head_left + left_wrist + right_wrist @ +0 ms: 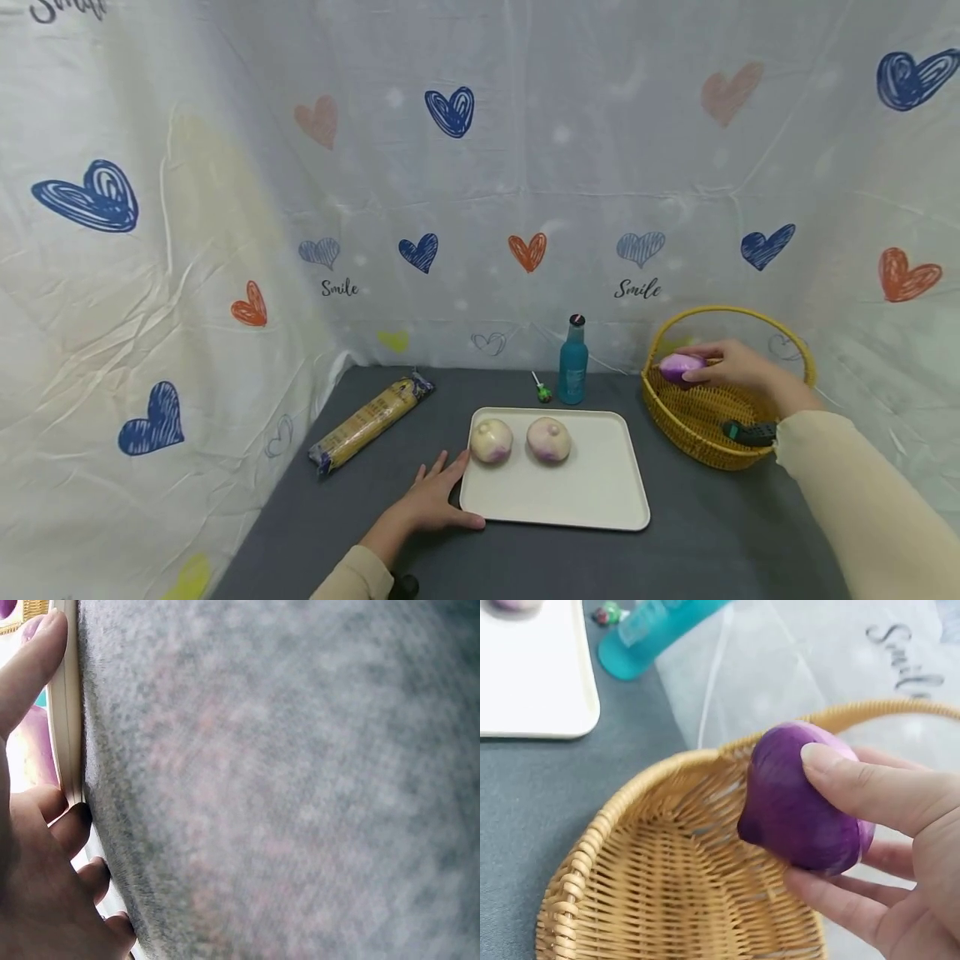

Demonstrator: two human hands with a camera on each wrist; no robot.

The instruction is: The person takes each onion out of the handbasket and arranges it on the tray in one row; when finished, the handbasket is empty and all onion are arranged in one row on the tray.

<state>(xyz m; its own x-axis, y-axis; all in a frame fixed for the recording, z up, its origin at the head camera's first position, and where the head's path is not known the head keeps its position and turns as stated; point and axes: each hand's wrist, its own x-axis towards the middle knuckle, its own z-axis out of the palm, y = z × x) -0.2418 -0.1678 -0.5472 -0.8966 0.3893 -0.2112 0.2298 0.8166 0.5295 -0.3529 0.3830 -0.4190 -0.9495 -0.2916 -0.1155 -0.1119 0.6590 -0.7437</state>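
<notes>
In the head view my right hand (723,367) holds a purple onion (681,368) over the inside of a yellow wicker basket (693,454). The right wrist view shows the thumb on one side of the onion (799,802) and fingers on the other, its pointed tip toward the basket floor. My left hand (435,500) rests at the near left corner of a white tray (592,479), fingers spread along its side and thumb at the front edge. Two round, pale onions with purple patches, a left one (491,441) and a right one (549,439), sit on the tray's left half.
A blue bottle (573,367) stands upright behind the tray, with a green-wrapped lollipop (543,392) beside it. To the left lies a long yellow packet (371,423). The basket's tall handle (727,309) arches over it. A printed curtain (480,183) hangs behind the grey table (720,533).
</notes>
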